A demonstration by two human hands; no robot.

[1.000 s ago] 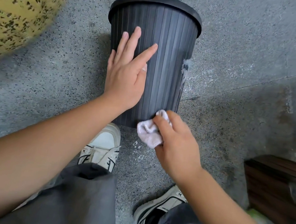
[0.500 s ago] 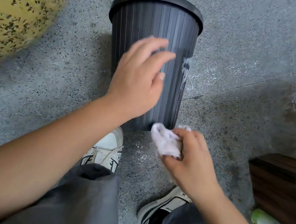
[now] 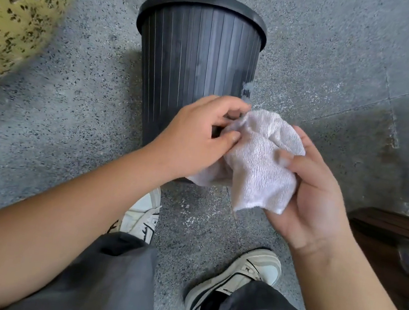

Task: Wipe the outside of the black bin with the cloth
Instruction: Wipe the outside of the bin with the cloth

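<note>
The ribbed black bin (image 3: 194,57) stands upside down on the speckled floor, its wide rim at the far end. A whitish smear (image 3: 247,89) marks its right side. A crumpled white cloth (image 3: 263,163) hangs in front of the bin's near end, held off the bin between both hands. My left hand (image 3: 195,137) pinches the cloth's upper left edge with thumb and fingers. My right hand (image 3: 316,195) grips the cloth from the right, thumb pressed on top. Neither hand touches the bin.
A yellow speckled rounded object (image 3: 15,7) fills the upper left. A dark wooden piece (image 3: 394,241) lies at the right edge. My two white sneakers (image 3: 141,214) (image 3: 238,274) stand just below the bin on the grey floor (image 3: 343,69).
My left hand left the bin's side and came down to the cloth. My right hand lifted the cloth away from the bin's base and turned it up; both hands now hold it.
</note>
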